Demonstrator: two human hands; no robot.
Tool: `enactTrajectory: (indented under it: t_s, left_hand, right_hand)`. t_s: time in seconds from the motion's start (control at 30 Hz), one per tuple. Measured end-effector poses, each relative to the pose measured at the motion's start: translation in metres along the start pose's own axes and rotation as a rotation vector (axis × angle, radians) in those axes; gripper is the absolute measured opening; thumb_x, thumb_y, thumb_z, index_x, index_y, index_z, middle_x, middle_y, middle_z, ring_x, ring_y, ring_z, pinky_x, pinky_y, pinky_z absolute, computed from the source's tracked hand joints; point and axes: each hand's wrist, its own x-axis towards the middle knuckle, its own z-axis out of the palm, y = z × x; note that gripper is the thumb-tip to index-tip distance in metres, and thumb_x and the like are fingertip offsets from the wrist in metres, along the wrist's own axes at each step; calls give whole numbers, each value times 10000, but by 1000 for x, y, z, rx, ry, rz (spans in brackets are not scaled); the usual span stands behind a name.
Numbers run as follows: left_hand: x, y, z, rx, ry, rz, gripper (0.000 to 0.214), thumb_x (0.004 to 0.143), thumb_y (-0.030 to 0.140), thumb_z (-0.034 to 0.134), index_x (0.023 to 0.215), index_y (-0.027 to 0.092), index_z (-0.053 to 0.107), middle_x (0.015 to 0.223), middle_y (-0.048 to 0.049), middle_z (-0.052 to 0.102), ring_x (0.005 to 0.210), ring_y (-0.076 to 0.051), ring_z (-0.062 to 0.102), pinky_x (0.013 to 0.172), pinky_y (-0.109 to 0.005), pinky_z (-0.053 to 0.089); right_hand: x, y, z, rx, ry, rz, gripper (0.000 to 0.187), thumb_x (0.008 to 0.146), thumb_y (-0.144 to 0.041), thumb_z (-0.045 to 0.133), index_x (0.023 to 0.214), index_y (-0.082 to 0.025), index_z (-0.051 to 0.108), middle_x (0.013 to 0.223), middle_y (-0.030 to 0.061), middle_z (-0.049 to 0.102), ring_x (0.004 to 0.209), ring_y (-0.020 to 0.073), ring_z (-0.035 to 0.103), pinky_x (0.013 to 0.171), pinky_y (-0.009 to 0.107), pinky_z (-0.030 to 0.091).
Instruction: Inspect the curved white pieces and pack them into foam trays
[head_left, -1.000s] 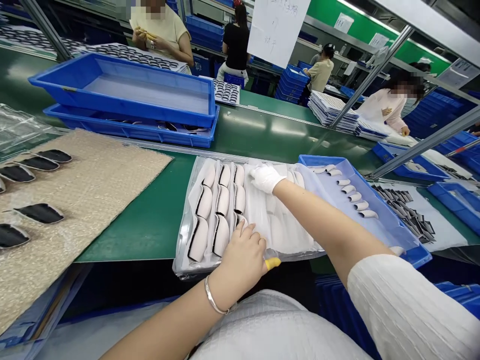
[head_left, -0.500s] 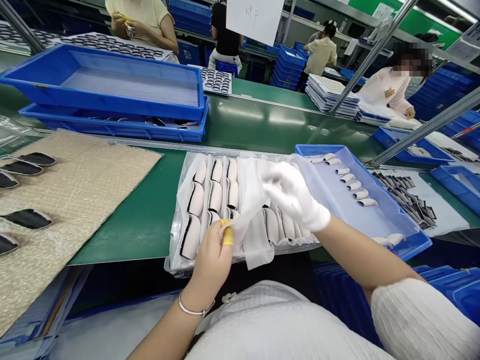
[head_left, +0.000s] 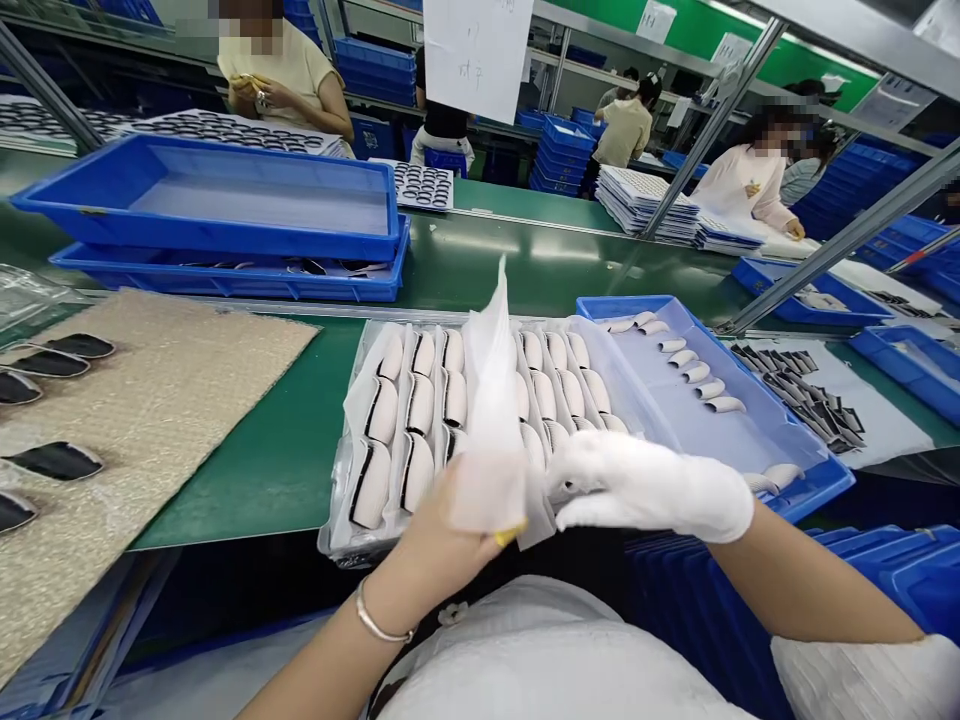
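Note:
A thin white translucent sheet (head_left: pixel 491 400) stands up in a narrow fold over the middle of a packing tray (head_left: pixel 341 520). My left hand (head_left: pixel 457 520), bare with a yellow finger cover, is closed on the sheet's lower part, which hides some of the fingers. My right hand (head_left: pixel 645 485), in a white glove, lies at the tray's near right side, fingers stretched and thumb apart. Its fingertips are beside the sheet's lower edge; contact is unclear. Curved white mesh pieces with black edges (head_left: pixel 382 410) sit in rows on both sides of the sheet.
Right of the tray is a blue bin (head_left: pixel 810 480) with several similar pieces. Two stacked blue bins (head_left: pixel 262 240) stand at the back left. A tan padded mat (head_left: pixel 172 400) bears dark pieces. A metal post (head_left: pixel 712 130) slants at the right. Several people work beyond the green bench (head_left: pixel 510 245).
My left hand has moved right and lower with the sheet, which now stands upright. The gloved right hand has come down toward me from above the tray, uncovering rows at the right.

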Motion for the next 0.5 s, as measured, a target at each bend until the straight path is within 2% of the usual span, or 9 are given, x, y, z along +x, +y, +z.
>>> enactTrajectory:
  t_s: [0.1,0.13,0.17,0.27,0.3,0.37,0.43,0.5]
  left_hand:
    - [16,11,5,53,-166,60,441,891,582,582,1062,180,649,1076,-124,656,1035,-319,611,974,-533,491]
    - [20,13,7,58,-182,43,462,899,616,543,1004,178,646,1017,-114,648,963,-304,617,914,-515,515]
    - [23,15,7,49,-178,15,498,914,647,485,978,176,635,983,-106,637,907,-286,616,854,-489,532]
    - [25,13,7,-8,-113,-43,654,917,729,290,1052,170,600,985,-106,623,843,-259,613,762,-435,545]
    - [24,11,7,-7,-95,-45,684,912,739,250,1076,170,594,1000,-111,626,859,-262,618,776,-438,546]
    - [20,7,7,50,-70,-28,683,918,729,252,1097,167,597,1049,-125,640,954,-289,628,875,-484,531]
    - [16,1,10,148,-57,-16,620,931,691,346,1112,160,610,1113,-141,660,1100,-327,612,1008,-541,468]
    - [12,-3,14,241,-89,-16,542,926,636,471,1105,150,631,1147,-153,675,1220,-352,570,1100,-570,390]
  right_hand:
    - [21,-21,-32,144,417,23,224,1008,-389,484,1025,-261,667,961,40,689,883,173,644,792,309,507]
    - [35,-23,-38,113,496,9,245,1020,-384,451,1048,-261,660,997,43,687,924,180,643,823,320,506]
    - [53,-22,-40,50,508,-23,265,1027,-385,428,1077,-259,657,1033,47,683,965,191,638,856,336,499]
    - [114,7,-32,-275,260,-137,305,1020,-386,445,1173,-217,648,1070,73,678,1031,226,613,913,376,461]
    - [134,23,-26,-390,189,-83,313,1013,-370,459,1180,-186,649,1089,99,677,1059,242,602,930,391,447]
    - [167,56,-16,-601,66,114,309,983,-335,498,1155,-133,656,1119,151,676,1122,299,571,947,440,422]
    - [189,83,-9,-694,-4,241,326,963,-314,502,1161,-102,650,1145,185,669,1152,339,549,945,480,412]
    - [202,101,-4,-714,-35,286,343,940,-306,514,1162,-83,648,1168,203,664,1183,361,526,944,499,407]
